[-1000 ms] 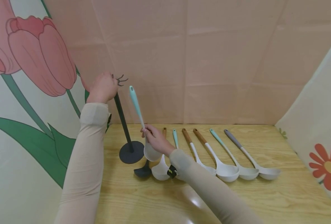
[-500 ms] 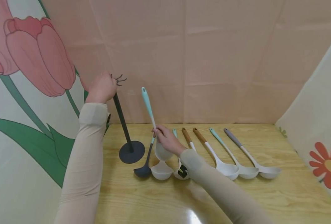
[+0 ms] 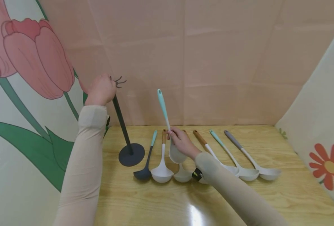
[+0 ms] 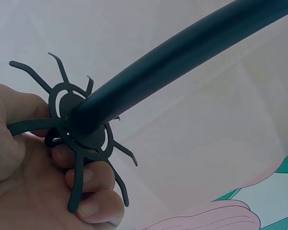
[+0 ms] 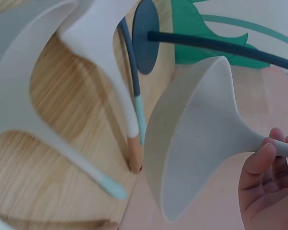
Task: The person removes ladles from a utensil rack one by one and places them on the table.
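Note:
My left hand [image 3: 100, 91] holds the top of a dark utensil stand [image 3: 122, 122]. In the left wrist view its fingers curl round the ring of curved hooks [image 4: 79, 127] at the end of the pole. A ladle [image 3: 162, 105] with a turquoise handle is upright, bowl down, in my right hand [image 3: 182, 142]. Thumb and fingers pinch its pale stem just above the bowl [image 5: 197, 139]. Behind and below that bowl, a pale ladle [image 3: 183, 177] lies partly hidden on the table. No ladle is visible on the hooks.
Left of the right hand lie a dark ladle [image 3: 142, 173] and a white, wooden-handled ladle [image 3: 162, 174]. To its right lie ladles with wooden [image 3: 200, 138], turquoise [image 3: 218, 138] and grey [image 3: 233, 139] handles. Another is mostly hidden by the right arm. A pink backdrop [image 3: 226, 62] rises behind the table [image 3: 144, 204].
My right hand has carried the turquoise-handled ladle rightward, away from the stand and along the row, uncovering the dark and white ladles. The left hand stays on the stand's top.

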### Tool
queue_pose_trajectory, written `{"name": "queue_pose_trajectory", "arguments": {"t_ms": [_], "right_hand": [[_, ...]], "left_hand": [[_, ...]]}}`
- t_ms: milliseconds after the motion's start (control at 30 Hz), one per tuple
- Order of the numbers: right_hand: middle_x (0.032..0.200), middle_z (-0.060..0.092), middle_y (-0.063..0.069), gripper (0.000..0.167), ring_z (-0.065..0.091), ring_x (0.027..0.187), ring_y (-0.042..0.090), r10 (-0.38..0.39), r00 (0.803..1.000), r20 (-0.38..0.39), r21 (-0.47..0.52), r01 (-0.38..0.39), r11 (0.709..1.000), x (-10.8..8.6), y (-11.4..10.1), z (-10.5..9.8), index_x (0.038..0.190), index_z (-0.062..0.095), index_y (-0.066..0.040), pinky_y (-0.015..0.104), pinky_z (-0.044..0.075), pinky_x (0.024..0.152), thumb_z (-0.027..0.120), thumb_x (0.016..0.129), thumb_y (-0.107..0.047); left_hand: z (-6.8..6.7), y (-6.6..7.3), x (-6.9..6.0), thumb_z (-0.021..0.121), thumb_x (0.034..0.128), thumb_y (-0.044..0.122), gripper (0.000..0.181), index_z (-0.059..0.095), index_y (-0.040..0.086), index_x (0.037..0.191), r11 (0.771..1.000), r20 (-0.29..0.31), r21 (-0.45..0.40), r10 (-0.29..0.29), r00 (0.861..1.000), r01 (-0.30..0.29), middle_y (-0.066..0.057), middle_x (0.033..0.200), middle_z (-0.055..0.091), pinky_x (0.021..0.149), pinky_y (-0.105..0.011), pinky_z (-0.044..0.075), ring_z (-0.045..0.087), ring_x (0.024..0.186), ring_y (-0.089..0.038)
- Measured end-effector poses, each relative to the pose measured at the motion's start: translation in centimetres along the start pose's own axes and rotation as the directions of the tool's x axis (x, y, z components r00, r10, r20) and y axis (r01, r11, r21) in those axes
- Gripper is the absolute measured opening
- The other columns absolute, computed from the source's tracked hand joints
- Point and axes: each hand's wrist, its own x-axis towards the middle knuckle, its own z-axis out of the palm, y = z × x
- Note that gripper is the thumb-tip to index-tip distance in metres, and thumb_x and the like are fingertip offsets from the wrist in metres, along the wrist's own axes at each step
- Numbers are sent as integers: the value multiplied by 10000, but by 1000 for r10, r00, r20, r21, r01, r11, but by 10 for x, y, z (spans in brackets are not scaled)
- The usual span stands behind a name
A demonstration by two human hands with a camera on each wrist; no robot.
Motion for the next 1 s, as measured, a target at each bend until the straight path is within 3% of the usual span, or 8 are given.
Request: {"name": "queue_pose_trajectory", "arguments": {"t_ms": [267,500,633,867,1000], "right_hand": [[938,656,145,295,542,728,188,76,997,-27,10,-75,997,-15,10,-29,1144,642,-44,288,463,669,426,1085,-236],[922,613,112,317,500,644,167,157,988,5,-17,-157,988,-26,13,-58,1252,604,-11,276,451,513,439,1081,-219],[972,610,104,335,503,638,184,192,981,19,-44,-191,981,-33,16,-75,1317,569,-31,292,451,520,426,1084,-225],[922,625,149,292,525,599,170,164,986,-8,-99,-164,982,-44,36,-100,1245,593,-15,302,474,513,447,1078,-207],[921,621,133,316,521,592,161,157,987,-20,-121,-158,980,-50,44,-112,1281,571,23,293,464,506,437,1080,-180]], "left_hand": [[2,-1,-1,236,1058,265,516,346,-51,1451,1000,-6,-1,7,1000,-7,-269,1359,479,916,-526,437,486,1102,-388],[2,-3,-2,230,1065,278,536,310,-56,1477,1000,-11,-1,11,1000,-11,-295,1399,455,949,-545,448,490,1144,-405],[2,-4,0,235,1066,278,536,314,-60,1474,1000,-18,2,16,1000,-15,-298,1393,459,959,-550,442,490,1147,-408],[2,-4,-1,233,1064,275,538,308,-68,1471,1000,-15,8,14,1000,-14,-300,1378,457,968,-552,435,484,1147,-412],[2,-5,-1,233,1066,273,534,311,-70,1467,1000,-11,3,15,1000,-15,-301,1367,463,951,-548,441,487,1130,-410]]}}
